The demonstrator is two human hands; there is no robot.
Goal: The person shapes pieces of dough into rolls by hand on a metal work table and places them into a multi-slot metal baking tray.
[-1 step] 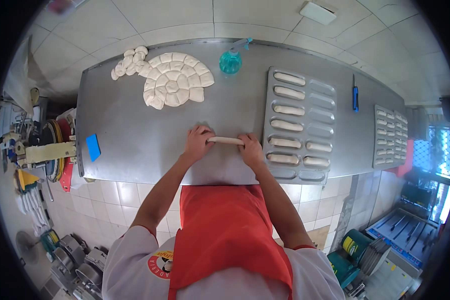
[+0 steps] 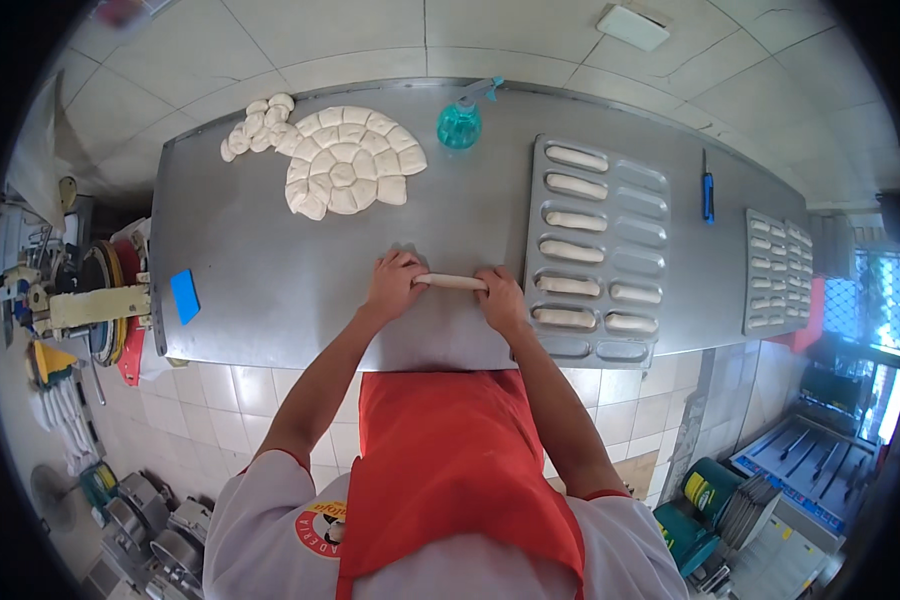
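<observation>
A thin pale dough roll (image 2: 452, 282) lies level near the table's front edge, with an end at each hand. My left hand (image 2: 397, 284) closes over its left end, fingers bent. The right end is in the curled fingers of my right hand (image 2: 501, 297), which partly hide it. Just right of that hand stands a metal baking tray (image 2: 608, 262) with long moulds. Several dough rolls (image 2: 574, 220) fill most of its left column, and two more sit low in the right column. Farther left lies a flat mass of cut dough pieces (image 2: 355, 160), with smaller lumps beside it.
On the metal table (image 2: 260, 270) a teal spray bottle (image 2: 460, 126) stands at the back. A blue scraper (image 2: 185, 296) lies at the left end. Right of the tray are a blue-handled knife (image 2: 708, 197) and a second filled tray (image 2: 778, 270). Machinery (image 2: 100, 305) adjoins the left end.
</observation>
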